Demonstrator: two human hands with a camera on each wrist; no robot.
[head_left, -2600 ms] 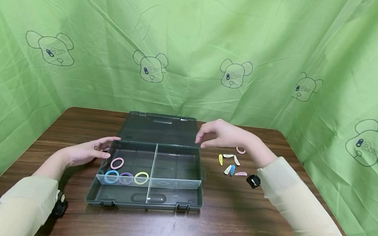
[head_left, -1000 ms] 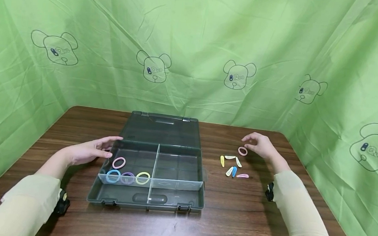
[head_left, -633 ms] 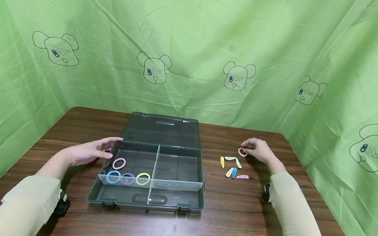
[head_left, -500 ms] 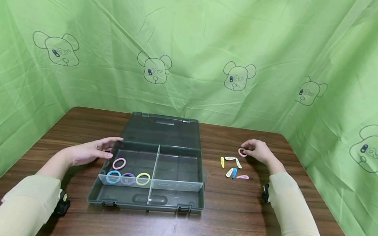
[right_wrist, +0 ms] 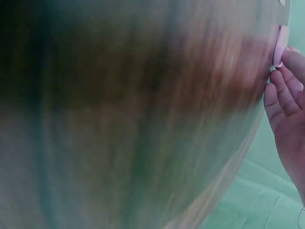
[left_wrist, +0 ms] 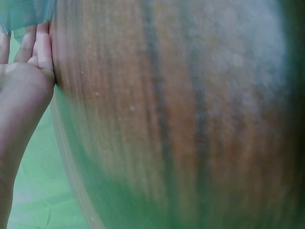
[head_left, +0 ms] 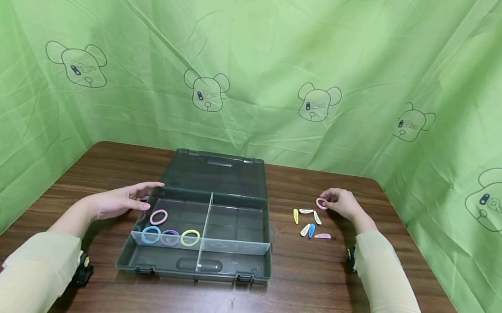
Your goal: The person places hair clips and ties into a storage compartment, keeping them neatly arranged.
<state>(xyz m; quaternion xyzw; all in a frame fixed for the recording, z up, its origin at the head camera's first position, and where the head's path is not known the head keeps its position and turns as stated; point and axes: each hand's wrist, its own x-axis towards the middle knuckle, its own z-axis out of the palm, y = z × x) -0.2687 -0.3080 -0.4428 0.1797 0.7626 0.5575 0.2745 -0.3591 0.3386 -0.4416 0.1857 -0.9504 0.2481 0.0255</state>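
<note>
My left hand (head_left: 116,201) rests at the left side of an open grey plastic organizer box (head_left: 193,273), its thumb on the rim and its fingers reaching along the back left corner. In the left wrist view those fingers stretch out to the box wall. Inside the back left compartment lie a pink hair tie (head_left: 151,221), a blue hair tie (head_left: 144,231), a purple hair tie (head_left: 165,233) and a yellow hair tie (head_left: 184,235). Far to the right, my right hand (head_left: 343,203) pinches a light pink hair tie (right_wrist: 281,45) at the table, thumb and fingertips on its right side.
Several small snap hair clips lie right of the box: a yellow clip (head_left: 296,216), a blue clip (head_left: 311,230), a pink clip (head_left: 322,236) and pale ones. The lid (head_left: 216,176) lies folded back on the wooden table (head_left: 302,293). Green cloth (head_left: 260,39) hangs behind.
My right hand has moved from above the lid to the right, down to the light pink hair tie, and now pinches it. My left hand has stayed at the box.
</note>
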